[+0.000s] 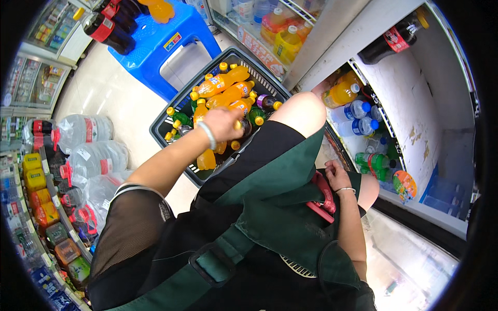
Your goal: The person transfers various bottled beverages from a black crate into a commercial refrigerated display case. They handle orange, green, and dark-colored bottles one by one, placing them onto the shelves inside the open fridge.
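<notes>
My left hand [221, 123] is down in a dark grey plastic shopping basket [155, 128], its fingers around a small dark soda bottle [246, 128] with a yellow cap. The hand hides part of that bottle. Orange soda bottles [220, 82] lie piled about it, some on their sides. Among them are green bottles [256, 114] and a dark bottle with a purple label [267, 102]. On my right thigh rests my right hand [338, 177], fingers loosely bent and holding nothing. A red strap-like item [325, 192] lies on my lap beside it.
At my right stands an open drinks cooler, with bottles on its lower shelf [360, 110] and a large cola bottle [393, 42] higher up. A blue plastic stool [155, 58] beyond the basket bears large bottles. Wrapped water jugs [93, 155] and stocked shelves [42, 202] line the left.
</notes>
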Demonstrator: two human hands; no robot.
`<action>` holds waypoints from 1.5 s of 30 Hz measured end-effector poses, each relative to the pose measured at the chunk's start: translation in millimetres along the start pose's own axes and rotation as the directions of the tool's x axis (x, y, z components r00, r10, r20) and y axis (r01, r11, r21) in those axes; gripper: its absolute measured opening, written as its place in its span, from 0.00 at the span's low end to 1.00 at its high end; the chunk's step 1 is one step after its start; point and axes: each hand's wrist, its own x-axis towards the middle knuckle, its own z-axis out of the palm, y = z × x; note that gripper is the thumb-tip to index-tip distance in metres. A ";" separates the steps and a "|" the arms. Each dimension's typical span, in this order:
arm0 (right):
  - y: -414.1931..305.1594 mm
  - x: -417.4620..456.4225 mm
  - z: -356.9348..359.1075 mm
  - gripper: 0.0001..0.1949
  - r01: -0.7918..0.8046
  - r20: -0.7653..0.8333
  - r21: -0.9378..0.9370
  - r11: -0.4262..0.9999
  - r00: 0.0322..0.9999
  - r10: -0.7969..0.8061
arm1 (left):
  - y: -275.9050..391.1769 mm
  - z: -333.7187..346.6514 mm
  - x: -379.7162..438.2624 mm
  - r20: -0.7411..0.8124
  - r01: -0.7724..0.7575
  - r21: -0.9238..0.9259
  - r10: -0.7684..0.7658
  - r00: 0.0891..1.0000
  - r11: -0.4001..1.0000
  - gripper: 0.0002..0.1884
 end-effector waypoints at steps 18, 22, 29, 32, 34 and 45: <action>-202.0 -39.6 -49.6 0.30 0.664 -0.322 0.118 0.739 0.729 -0.604 | 94.2 -239.2 2.6 -0.613 -0.554 -0.608 0.106 0.783 0.569 0.09; -226.2 -57.4 -61.2 0.45 0.754 -0.340 0.028 0.656 0.624 -0.703 | 135.1 -229.1 10.0 -0.560 -0.560 -0.699 0.147 0.816 0.444 0.10; -202.3 -74.1 -41.1 0.42 0.500 -0.193 0.341 0.796 0.866 -0.461 | 167.8 -183.9 13.4 -0.308 -0.379 -0.786 0.222 0.925 0.489 0.09; -198.2 -74.4 -34.4 0.41 0.542 -0.221 0.337 0.770 0.840 -0.495 | 156.6 -178.5 8.1 -0.335 -0.391 -0.746 0.203 0.920 0.539 0.08; -193.2 -65.9 -30.2 0.40 0.562 -0.283 0.293 0.774 0.824 -0.491 | 146.7 -180.4 0.0 -0.417 -0.435 -0.722 0.163 0.894 0.538 0.07; -107.4 -32.4 -19.1 0.21 0.412 -0.395 0.221 0.884 0.867 -0.305 | 67.8 -177.2 0.9 -0.510 -0.251 -0.541 -0.075 0.857 0.803 0.09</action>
